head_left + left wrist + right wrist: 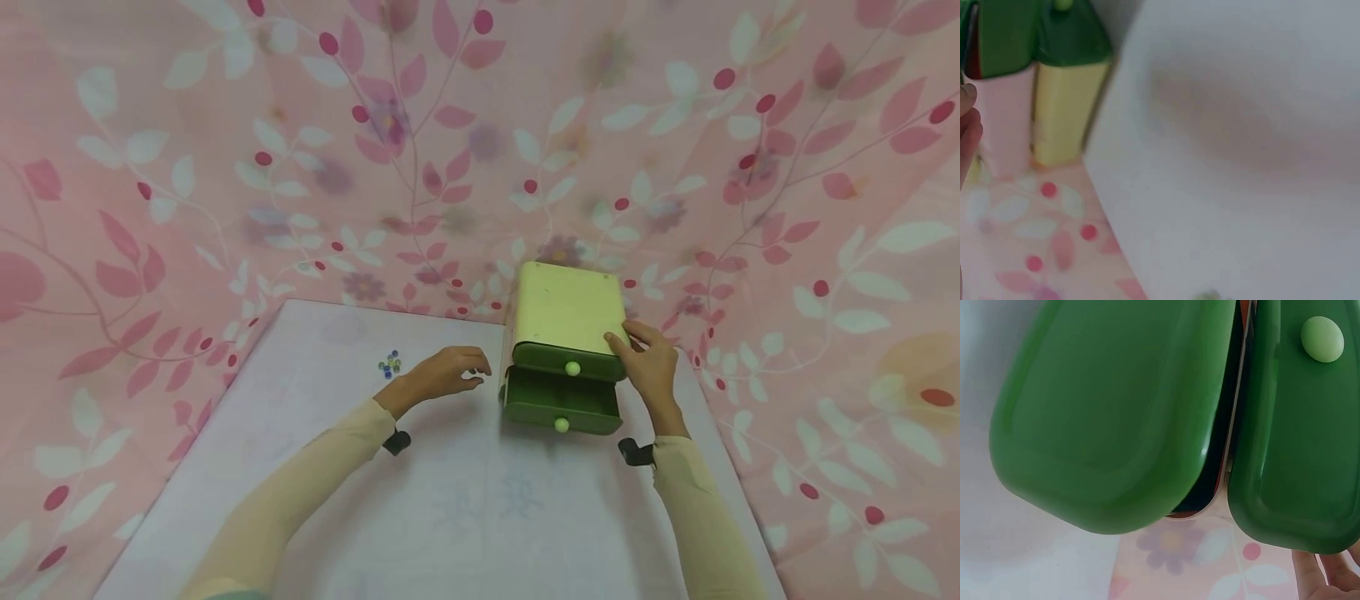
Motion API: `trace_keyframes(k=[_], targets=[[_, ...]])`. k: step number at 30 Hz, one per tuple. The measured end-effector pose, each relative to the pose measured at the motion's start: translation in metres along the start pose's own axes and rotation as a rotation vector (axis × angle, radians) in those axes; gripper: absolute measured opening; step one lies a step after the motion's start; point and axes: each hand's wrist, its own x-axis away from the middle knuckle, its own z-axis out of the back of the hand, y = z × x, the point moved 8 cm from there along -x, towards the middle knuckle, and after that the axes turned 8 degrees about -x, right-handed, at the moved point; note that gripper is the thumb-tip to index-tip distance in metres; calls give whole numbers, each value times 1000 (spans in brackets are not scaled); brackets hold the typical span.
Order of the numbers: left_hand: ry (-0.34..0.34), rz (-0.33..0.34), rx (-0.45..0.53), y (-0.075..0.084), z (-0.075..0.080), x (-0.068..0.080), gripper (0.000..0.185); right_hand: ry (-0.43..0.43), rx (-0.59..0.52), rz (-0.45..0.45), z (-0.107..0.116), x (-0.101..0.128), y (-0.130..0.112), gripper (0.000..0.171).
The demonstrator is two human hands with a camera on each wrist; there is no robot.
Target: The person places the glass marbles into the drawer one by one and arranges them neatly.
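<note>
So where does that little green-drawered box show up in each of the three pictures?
Head view: the drawer box stands right of centre on the table, the right hand on its corner.
Left wrist view: top left, drawer box seen sideways.
Right wrist view: its green drawer fronts fill the frame.
Shared landmark: the pale green knob.

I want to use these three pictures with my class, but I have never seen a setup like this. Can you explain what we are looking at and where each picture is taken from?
A person works with bare hands and wears three cameras. The wide picture comes from the head, the two blurry close-ups from the wrists. On the pale table stands a small yellow-topped drawer box with two green drawers, the lower one pulled out. The right hand rests on the box's front corner. The left hand hovers loosely curled near a little cluster of beads; whether it holds any is unclear.
</note>
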Motion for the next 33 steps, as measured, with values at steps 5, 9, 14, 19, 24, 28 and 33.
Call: trace_keyframes(k=[5, 9, 14, 19, 24, 28, 33], targets=[[-44, 99, -41, -24, -3, 34, 17, 6, -1, -8, 1, 0, 1, 45], [-90, 189, -62, -41, -5, 61, 18, -1, -11, -2, 0, 0, 1, 45], [-111, 266, -133, -61, -6, 92, 21, -4, -17, 3, -1, 0, 2, 45], [-69, 340, -246, -81, -5, 118, 22, -12, -40, 10, -1, 1, 0, 45], [-77, 488, -236, -101, -1, 138, 19, -24, -48, 9, -2, 2, -2, 46], [-110, 546, -268, -111, 0, 148, 17, -23, -51, 8, -2, 2, -2, 46], [-104, 560, -308, -117, 0, 156, 19, -22, -55, 7, -3, 2, 0, 45]])
